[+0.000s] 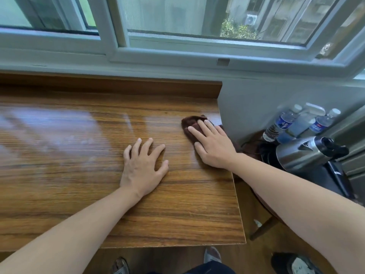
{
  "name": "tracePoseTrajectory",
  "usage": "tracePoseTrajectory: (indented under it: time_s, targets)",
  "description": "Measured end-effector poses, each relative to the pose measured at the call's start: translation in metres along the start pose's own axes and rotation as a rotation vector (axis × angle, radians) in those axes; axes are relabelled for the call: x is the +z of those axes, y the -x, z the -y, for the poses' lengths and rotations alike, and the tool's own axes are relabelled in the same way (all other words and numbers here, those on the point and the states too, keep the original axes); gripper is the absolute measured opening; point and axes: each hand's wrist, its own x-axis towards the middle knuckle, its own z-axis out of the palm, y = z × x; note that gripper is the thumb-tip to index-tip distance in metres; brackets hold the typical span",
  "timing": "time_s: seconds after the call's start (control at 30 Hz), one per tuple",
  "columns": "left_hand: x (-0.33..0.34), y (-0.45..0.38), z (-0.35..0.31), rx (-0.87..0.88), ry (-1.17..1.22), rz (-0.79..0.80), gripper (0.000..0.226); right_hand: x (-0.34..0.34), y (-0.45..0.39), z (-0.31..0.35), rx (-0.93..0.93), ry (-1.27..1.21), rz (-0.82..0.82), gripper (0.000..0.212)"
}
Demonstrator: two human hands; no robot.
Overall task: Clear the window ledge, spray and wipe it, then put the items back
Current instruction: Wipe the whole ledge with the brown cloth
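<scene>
Window ledge of glossy brown wood-grain laminate (pixel 83 139) is spanning the frame below the white-framed sliding window (pixel 177 46), with a raised wood lip running along its back edge and pale window glare showing on its left part. Dark brown crumpled cleaning cloth (pixel 192 123) is lying on the ledge near the right back corner, just beside the grey wall. Right hand (pixel 212 146) is pressing flat on the cloth, fingers straight and spread, fingertips pointing toward the window, most of the cloth showing past the fingertips and a bit at the wall side. Left hand (pixel 143 163) is resting palm down on bare ledge surface just left of the right hand, fingers straight and slightly spread, holding nothing. Both forearms are reaching in from the bottom of the frame. Off the right end of the ledge, lower down, a stainless steel electric kettle with black handle (pixel 308 153) is sitting on a dark surface; behind it against the wall, clear plastic water bottles with blue labels (pixel 284 120) are standing close together with a translucent white-capped container between them. Wood floor is showing under the ledge front edge, with a white slipper (pixel 212 255) and part of a dark shoe (pixel 292 263) at the bottom of the frame.
</scene>
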Motion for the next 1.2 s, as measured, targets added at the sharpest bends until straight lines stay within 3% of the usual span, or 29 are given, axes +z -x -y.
tracePoseTrajectory:
  time_s: [0.1, 0.17, 0.23, 0.37, 0.43, 0.6, 0.67, 1.0, 1.2]
  targets:
    - [-0.001, -0.001, -0.001, 0.001, -0.001, -0.002, 0.065, -0.003, 0.029, -0.010, -0.236, -0.001, 0.054, 0.058]
    - [0.000, -0.003, -0.002, 0.003, -0.002, 0.004, 0.064, -0.006, 0.028, -0.026, -0.294, 0.011, 0.099, 0.058]
    - [0.001, -0.004, -0.002, 0.001, -0.008, 0.011, 0.063, -0.005, 0.008, -0.037, -0.234, 0.035, 0.088, 0.058]
    - [0.001, -0.003, 0.002, 0.000, -0.005, 0.004, 0.064, -0.004, -0.048, -0.035, 0.109, -0.019, 0.018, 0.058]
    - [0.001, -0.003, 0.004, 0.005, 0.007, -0.010, 0.063, -0.003, -0.055, -0.024, 0.138, -0.028, 0.009, 0.057]
    - [0.000, -0.003, -0.001, -0.004, 0.001, 0.010, 0.063, -0.007, -0.002, -0.021, -0.176, -0.022, 0.064, 0.058]
    - [-0.001, -0.005, -0.004, -0.002, 0.014, 0.008, 0.063, -0.008, 0.002, -0.033, -0.205, -0.013, 0.089, 0.058]
    - [0.000, -0.003, 0.004, -0.002, 0.008, 0.019, 0.059, -0.003, -0.100, -0.033, 0.350, -0.100, -0.012, 0.063]
    - [0.001, -0.003, -0.001, -0.016, -0.006, 0.007, 0.059, 0.001, -0.078, -0.008, 0.431, -0.048, -0.060, 0.065]
